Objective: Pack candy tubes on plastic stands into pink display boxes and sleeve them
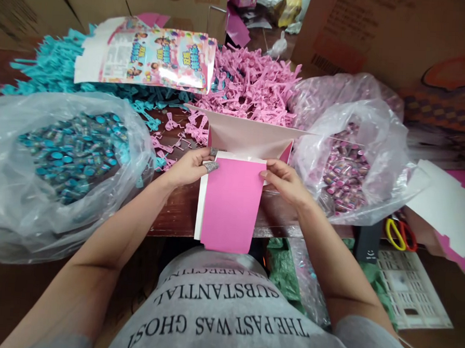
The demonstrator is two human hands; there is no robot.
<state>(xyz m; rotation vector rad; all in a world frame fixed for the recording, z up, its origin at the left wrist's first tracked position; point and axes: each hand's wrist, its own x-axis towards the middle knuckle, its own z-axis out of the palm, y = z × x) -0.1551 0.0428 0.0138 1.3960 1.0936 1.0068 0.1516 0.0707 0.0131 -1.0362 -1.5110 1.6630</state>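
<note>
A cardboard box (233,205), pink on one face and white inside, is partly folded between my hands at the table's front edge. Its pink panel hangs toward me, and a wide pale flap stands up at the far side. My left hand (192,165) grips the left edge, with wrapped, taped-looking fingertips. On the opposite edge my right hand (284,181) pinches the card between thumb and fingers. Beyond the box lie a heap of pink plastic pieces (256,82) and a heap of teal plastic pieces (47,63).
Printed flat cartons (156,56) lie on the heaps. A clear bag of blue-capped pieces (73,150) sits left, a bag of pink pieces (349,175) right. Scissors (401,233) and a black device (367,243) are at the right edge. Large cardboard boxes (380,36) stand behind.
</note>
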